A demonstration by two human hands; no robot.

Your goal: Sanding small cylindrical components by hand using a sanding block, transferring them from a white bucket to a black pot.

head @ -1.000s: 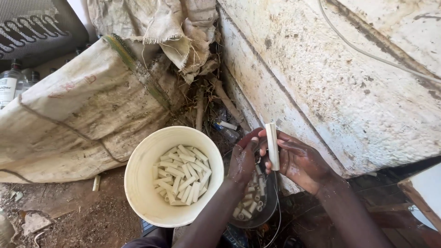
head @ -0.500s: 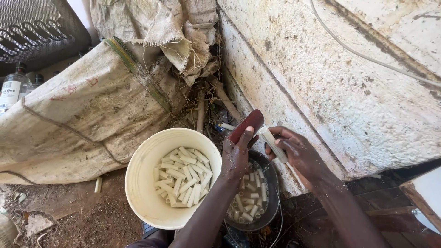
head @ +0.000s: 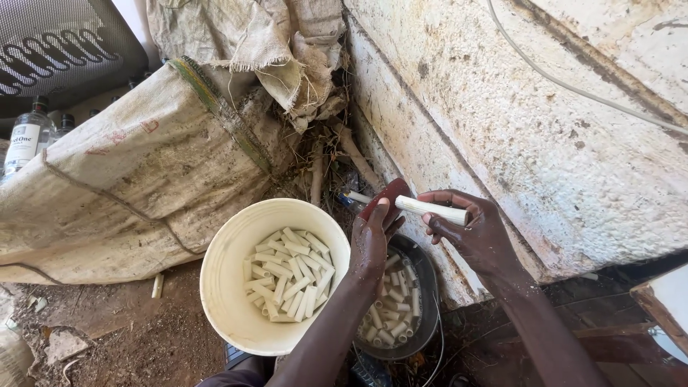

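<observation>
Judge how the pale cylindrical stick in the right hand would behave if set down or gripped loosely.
The pale cylindrical stick looks rigid, holding straight though gripped at one end by the right hand. Being round, it would probably roll. The hands look wet, so it may be slippery.

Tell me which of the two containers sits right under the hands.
The dark bowl, right of the white bucket. It lies below the left hand and right hand; the bucket sits off to the left.
</observation>
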